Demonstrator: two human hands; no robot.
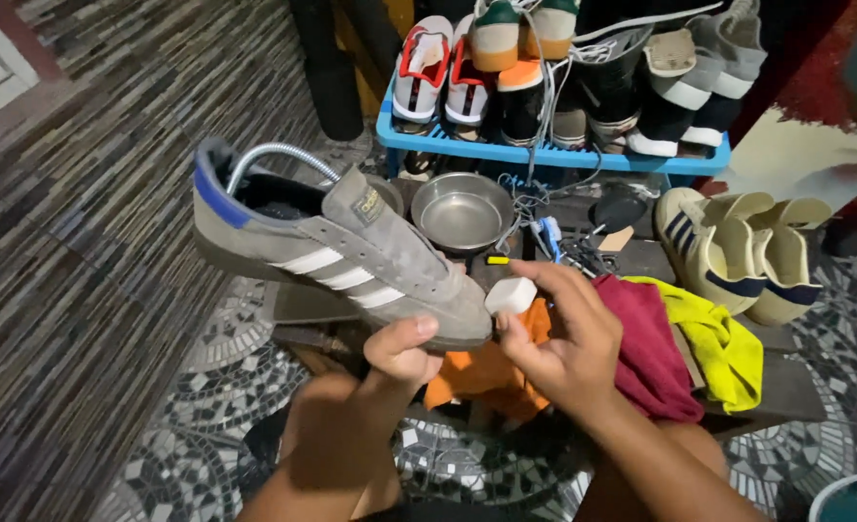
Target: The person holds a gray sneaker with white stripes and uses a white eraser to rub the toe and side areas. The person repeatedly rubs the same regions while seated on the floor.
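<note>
The grey suede sneaker (337, 256) with white stripes sits raised in my left hand (399, 356), whose fingers close under its sole near the toe. Just beside that toe, my right hand (564, 338) pinches a small white block (511, 295) in its fingers. Beyond the sneaker lie a steel bowl (461, 210) and a blue shoe rack (544, 150); coloured cloths (685, 353) are heaped beside it.
</note>
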